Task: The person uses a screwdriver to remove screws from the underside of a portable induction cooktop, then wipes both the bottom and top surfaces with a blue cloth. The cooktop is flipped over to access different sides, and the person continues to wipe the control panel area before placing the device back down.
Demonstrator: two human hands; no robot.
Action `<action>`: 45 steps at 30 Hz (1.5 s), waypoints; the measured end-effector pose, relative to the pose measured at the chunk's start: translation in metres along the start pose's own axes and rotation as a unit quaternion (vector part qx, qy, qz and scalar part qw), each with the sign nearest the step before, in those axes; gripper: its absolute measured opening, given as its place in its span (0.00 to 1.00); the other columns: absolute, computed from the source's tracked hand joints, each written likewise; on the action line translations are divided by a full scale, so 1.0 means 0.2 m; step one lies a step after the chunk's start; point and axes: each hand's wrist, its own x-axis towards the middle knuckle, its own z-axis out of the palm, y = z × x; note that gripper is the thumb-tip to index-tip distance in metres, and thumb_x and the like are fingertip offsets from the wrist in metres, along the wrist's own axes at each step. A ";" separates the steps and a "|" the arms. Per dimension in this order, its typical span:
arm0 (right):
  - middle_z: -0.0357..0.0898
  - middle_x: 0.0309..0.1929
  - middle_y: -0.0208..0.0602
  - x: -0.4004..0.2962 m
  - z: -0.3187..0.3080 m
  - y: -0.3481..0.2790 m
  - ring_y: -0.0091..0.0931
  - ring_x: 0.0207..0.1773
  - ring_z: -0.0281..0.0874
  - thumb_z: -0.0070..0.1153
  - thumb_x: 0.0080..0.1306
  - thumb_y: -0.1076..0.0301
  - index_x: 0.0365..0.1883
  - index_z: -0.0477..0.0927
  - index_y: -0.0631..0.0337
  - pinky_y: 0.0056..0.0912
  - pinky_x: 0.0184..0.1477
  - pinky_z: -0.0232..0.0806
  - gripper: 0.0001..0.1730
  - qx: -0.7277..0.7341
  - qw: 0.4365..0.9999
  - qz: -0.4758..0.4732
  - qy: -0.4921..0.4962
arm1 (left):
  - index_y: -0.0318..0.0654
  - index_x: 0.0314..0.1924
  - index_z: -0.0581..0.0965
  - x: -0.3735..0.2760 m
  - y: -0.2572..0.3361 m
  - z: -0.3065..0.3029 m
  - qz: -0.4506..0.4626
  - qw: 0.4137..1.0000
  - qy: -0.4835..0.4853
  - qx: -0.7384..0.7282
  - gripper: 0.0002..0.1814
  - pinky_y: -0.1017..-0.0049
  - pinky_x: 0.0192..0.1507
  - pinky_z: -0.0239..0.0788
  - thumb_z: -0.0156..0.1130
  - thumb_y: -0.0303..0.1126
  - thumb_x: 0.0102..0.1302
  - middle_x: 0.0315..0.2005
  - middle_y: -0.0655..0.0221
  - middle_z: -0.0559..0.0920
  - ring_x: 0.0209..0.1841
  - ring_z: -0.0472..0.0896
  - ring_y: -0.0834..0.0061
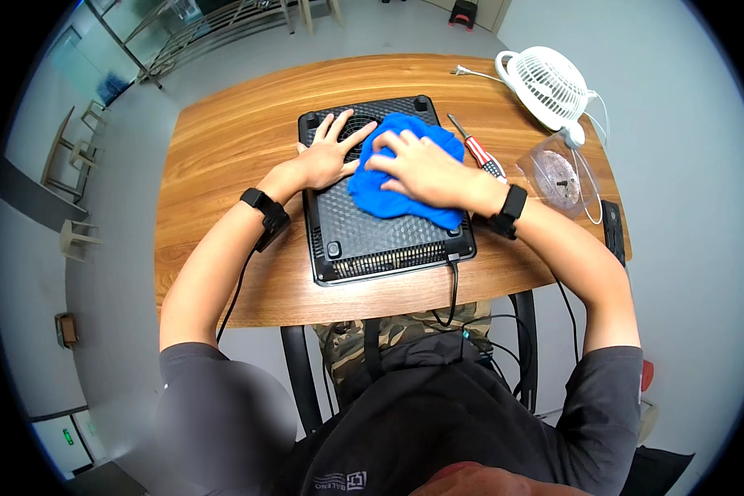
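Note:
An induction cooktop (341, 217) lies upside down before me, its textured black base, rubber feet and vent slots facing up. My left hand (325, 158) rests on that base with fingers spread, beside the round fan grille (361, 127), and holds nothing. Under my right hand (425, 167) is a crumpled blue cloth (372, 197); the curled fingers press it against the base. The cloth hides part of the base and of the grille. A black power cord (455, 282) runs from the cooktop's near edge over the table's edge.
Right of the cooktop lies a screwdriver (485, 155) with a flag-patterned handle. Beyond it are a transparent plastic container (536, 167) holding small dark screws, a white electric fan (549, 80) and a black object (612, 229) at the wooden table's (235, 130) right edge.

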 end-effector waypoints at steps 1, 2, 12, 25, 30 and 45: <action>0.69 0.62 0.42 -0.02 -0.02 0.04 0.44 0.61 0.70 0.61 0.70 0.56 0.60 0.77 0.49 0.48 0.55 0.71 0.21 0.006 0.999 0.031 -0.005 | 0.81 0.80 0.49 0.00 -0.01 0.01 -0.002 1.000 0.004 -0.009 0.43 0.19 0.67 0.46 0.58 0.62 0.71 0.83 0.62 0.38 0.82 0.37 0.41; 0.68 0.63 0.42 -0.04 -0.02 0.07 0.44 0.63 0.69 0.61 0.71 0.57 0.61 0.77 0.50 0.50 0.58 0.71 0.22 0.012 0.998 0.067 -0.001 | 0.82 0.80 0.48 0.00 -0.01 0.02 -0.004 1.000 0.008 -0.017 0.42 0.16 0.64 0.46 0.55 0.65 0.72 0.83 0.64 0.37 0.82 0.35 0.42; 0.59 0.66 0.58 -0.49 -0.03 0.05 0.59 0.66 0.69 0.57 0.74 0.55 0.68 0.67 0.61 0.54 0.70 0.63 0.29 0.168 0.969 0.181 0.030 | 0.76 0.81 0.49 -0.03 0.09 -0.07 -0.041 0.999 -0.032 -0.004 0.42 0.20 0.69 0.43 0.51 0.69 0.72 0.83 0.60 0.38 0.83 0.34 0.46; 0.58 0.66 0.55 -0.73 -0.09 -0.26 0.53 0.69 0.62 0.71 0.62 0.61 0.63 0.67 0.60 0.54 0.70 0.61 0.35 0.148 0.983 0.107 0.007 | 0.73 0.81 0.51 -0.02 0.09 -0.06 -0.038 0.999 -0.023 0.005 0.43 0.30 0.75 0.42 0.53 0.67 0.72 0.82 0.57 0.41 0.83 0.36 0.46; 0.56 0.67 0.58 -0.73 -0.05 -0.22 0.59 0.68 0.64 0.65 0.67 0.67 0.66 0.63 0.58 0.57 0.70 0.63 0.33 0.200 0.960 0.194 0.035 | 0.73 0.81 0.50 -0.02 0.06 -0.04 -0.028 1.000 -0.014 0.003 0.43 0.29 0.74 0.42 0.53 0.67 0.72 0.82 0.58 0.41 0.83 0.36 0.46; 0.54 0.66 0.67 -0.44 0.13 0.09 0.66 0.62 0.67 0.57 0.75 0.60 0.70 0.56 0.64 0.61 0.67 0.63 0.34 0.213 0.939 0.261 0.073 | 0.77 0.81 0.49 -0.02 0.08 -0.04 -0.018 1.000 -0.013 -0.014 0.45 0.19 0.68 0.39 0.54 0.70 0.70 0.83 0.57 0.37 0.82 0.32 0.42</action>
